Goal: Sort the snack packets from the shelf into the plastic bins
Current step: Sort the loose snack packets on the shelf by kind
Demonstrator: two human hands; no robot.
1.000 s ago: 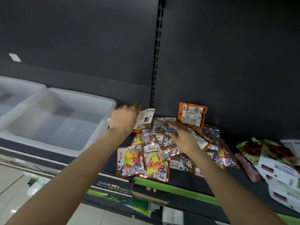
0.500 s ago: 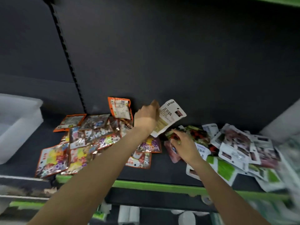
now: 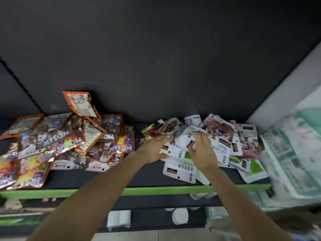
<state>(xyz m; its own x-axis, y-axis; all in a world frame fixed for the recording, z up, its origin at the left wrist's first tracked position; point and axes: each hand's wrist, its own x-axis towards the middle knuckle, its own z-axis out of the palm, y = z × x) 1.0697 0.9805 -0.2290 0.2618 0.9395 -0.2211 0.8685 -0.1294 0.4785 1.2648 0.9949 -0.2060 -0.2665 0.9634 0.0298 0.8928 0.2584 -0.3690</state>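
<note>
Both hands have come down onto the white heap since half a second ago, when the left hand held one white packet raised above the shelf; the view has also swung right, so the plastic bins are out of frame. At far left, the orange-edged packets (image 3: 66, 141) lie overlapped on the shelf (image 3: 107, 178), one of them propped against the back panel (image 3: 156, 58). Well apart from them, right of centre, the white packets (image 3: 215, 148) form a loose heap reaching to the side wall. The left hand (image 3: 153, 150) rests at the heap's left edge with fingers curled onto a white packet, apparently gripping it, though the exact hold is hidden. The right hand (image 3: 202, 150) lies palm down on the heap, fingers bent into the packets; whether it pinches one cannot be told. Both forearms reach forward and converge over the green shelf edge (image 3: 156, 190). Risk, judged from the layout: the packets are slick and stacked, so lifting several at once may drag neighbours over the front edge onto the rolls (image 3: 179, 215) below, or mix a stray kind into the handful.
</note>
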